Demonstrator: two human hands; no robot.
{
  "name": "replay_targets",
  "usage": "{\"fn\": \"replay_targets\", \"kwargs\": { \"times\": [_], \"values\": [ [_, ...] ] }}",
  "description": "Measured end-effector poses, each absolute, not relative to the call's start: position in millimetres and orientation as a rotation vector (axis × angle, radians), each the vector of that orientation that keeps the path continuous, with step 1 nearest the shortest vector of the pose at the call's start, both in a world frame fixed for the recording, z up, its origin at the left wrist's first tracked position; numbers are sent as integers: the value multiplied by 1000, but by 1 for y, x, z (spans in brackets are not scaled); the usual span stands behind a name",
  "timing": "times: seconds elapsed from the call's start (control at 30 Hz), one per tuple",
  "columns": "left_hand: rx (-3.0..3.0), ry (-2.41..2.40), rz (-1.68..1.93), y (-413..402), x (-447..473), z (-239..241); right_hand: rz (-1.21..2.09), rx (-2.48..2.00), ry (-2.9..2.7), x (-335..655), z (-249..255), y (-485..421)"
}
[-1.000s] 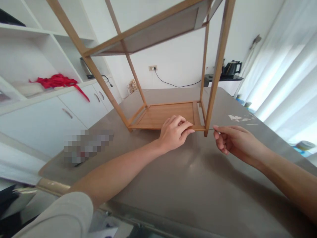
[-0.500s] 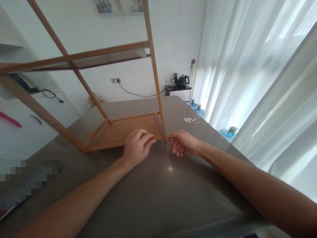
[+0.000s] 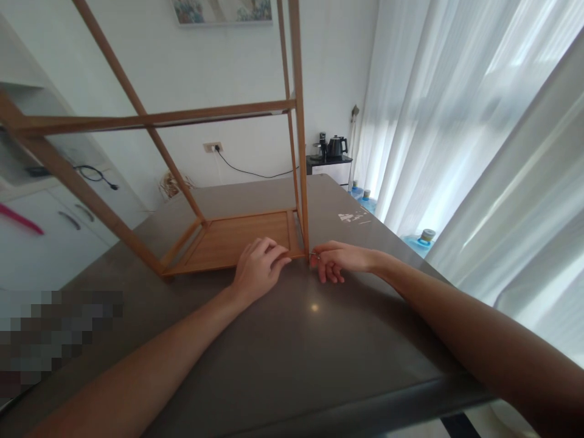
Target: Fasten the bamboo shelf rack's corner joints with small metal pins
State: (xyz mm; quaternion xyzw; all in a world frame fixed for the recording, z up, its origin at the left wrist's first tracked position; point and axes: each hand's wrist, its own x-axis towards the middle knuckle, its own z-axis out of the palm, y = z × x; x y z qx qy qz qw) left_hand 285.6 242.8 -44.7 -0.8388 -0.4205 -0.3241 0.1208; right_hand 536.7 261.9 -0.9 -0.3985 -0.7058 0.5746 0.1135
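A bamboo shelf rack [image 3: 228, 240] stands on a grey table [image 3: 292, 340], its legs rising past the top of the view. My left hand [image 3: 259, 271] grips the front rail of the bottom shelf, fingers curled over its edge. My right hand [image 3: 337, 260] is pinched at the foot of the front right leg [image 3: 302, 182]. It holds a small thin metal piece against that leg, too small to name.
White cabinets [image 3: 50, 231] line the left wall, with a power socket and black cable behind the rack. A kettle sits on a small stand [image 3: 332, 157] at the back. Water bottles stand on the floor by the white curtains [image 3: 456, 134] on the right. A blurred patch lies at left.
The view has swung right, away from the white shelves toward the curtains. My right hand has moved in to the foot of the front right leg. My left hand stays on the rail.
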Motion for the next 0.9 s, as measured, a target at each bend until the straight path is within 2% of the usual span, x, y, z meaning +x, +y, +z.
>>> {"fn": "replay_targets", "kwargs": {
  "times": [0.17, 0.33, 0.4, 0.63, 0.9],
  "values": [
    [-2484, -1226, -923, 242, 286, -44, 768, -1064, -2592, 540, 7, 255],
    [-2495, -1230, -914, 242, 287, -44, 363, -1098, -2566, 542, 6, 259],
    [-2509, -1244, -912, 241, 287, -43, 401, -1169, -2411, 544, 3, 263],
    [-2563, -1368, -891, 239, 296, -26, 1107, -1205, -2018, 540, -10, 268],
    [-2733, -1447, -752, 250, 311, -17, 1240, -1169, -1872, 547, -15, 277]
  ]
}}
